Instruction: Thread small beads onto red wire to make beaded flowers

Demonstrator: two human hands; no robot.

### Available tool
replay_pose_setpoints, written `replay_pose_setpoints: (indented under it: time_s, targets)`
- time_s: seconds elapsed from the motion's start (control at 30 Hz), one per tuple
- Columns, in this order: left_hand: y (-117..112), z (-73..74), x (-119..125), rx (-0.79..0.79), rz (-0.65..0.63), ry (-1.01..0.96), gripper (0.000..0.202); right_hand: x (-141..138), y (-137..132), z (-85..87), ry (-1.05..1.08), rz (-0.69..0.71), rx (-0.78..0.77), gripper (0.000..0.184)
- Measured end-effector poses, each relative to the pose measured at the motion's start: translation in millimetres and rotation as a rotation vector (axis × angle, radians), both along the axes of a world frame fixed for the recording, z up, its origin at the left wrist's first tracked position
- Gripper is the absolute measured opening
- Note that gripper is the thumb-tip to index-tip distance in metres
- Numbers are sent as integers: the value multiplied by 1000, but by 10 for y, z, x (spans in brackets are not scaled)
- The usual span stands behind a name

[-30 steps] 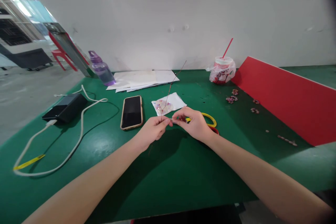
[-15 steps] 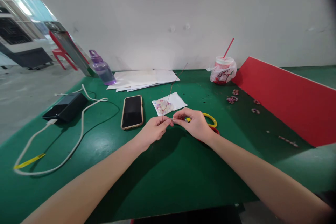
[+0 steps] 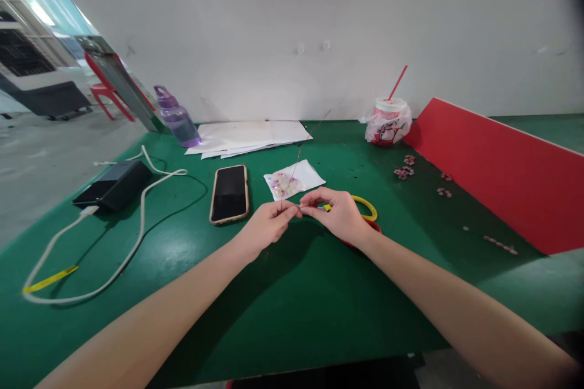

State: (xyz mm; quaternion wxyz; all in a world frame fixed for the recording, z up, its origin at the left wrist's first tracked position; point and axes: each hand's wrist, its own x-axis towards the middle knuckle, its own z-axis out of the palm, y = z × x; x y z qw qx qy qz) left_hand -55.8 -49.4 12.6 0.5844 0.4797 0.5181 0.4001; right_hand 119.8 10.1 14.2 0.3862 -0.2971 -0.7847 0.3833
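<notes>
My left hand (image 3: 269, 225) pinches a thin brown wire (image 3: 301, 149) that rises up and away toward the back wall. My right hand (image 3: 340, 214) meets it fingertip to fingertip, pinched on something too small to make out at the wire's lower end. Just beyond the hands lies a small clear bag of beads (image 3: 292, 181) on the green table (image 3: 283, 310). Scissors with yellow and red handles (image 3: 367, 209) lie partly hidden under my right hand.
A phone (image 3: 229, 192) lies face up left of the hands. A black power bank (image 3: 113, 185) with a white cable (image 3: 132, 243), a purple bottle (image 3: 176, 117), white papers (image 3: 249, 135), a bagged drink cup (image 3: 387, 121), a red board (image 3: 502, 170) and small beaded flowers (image 3: 404, 171) surround them.
The hands stay pinched together at the same spot; the wire's far end has swayed slightly. Nothing else has moved.
</notes>
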Motion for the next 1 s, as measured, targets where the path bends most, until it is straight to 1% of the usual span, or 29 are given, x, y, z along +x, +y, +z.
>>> replay_pose_setpoints:
  time_s: [0.17, 0.47, 0.63, 0.77, 0.83, 1.0]
  targets:
    - [8, -17, -3, 5, 21, 5, 22, -4, 6, 0, -15, -12, -8, 10]
    - [-19, 5, 56, 47, 107, 46, 24, 12, 29, 36, -77, -11, 20, 10]
    - [-24, 12, 66, 100, 152, 61, 23, 20, 13, 56, -78, 13, 38, 11]
    - [-28, 8, 59, 136, 155, 61, 23, 21, 0, 66, -96, 12, 51, 13]
    - [-28, 3, 54, 153, 159, 72, 23, 19, -1, 69, -131, 12, 86, 12]
    - [-27, -19, 48, 176, 148, 91, 23, 17, 10, 67, -200, 30, 230, 11]
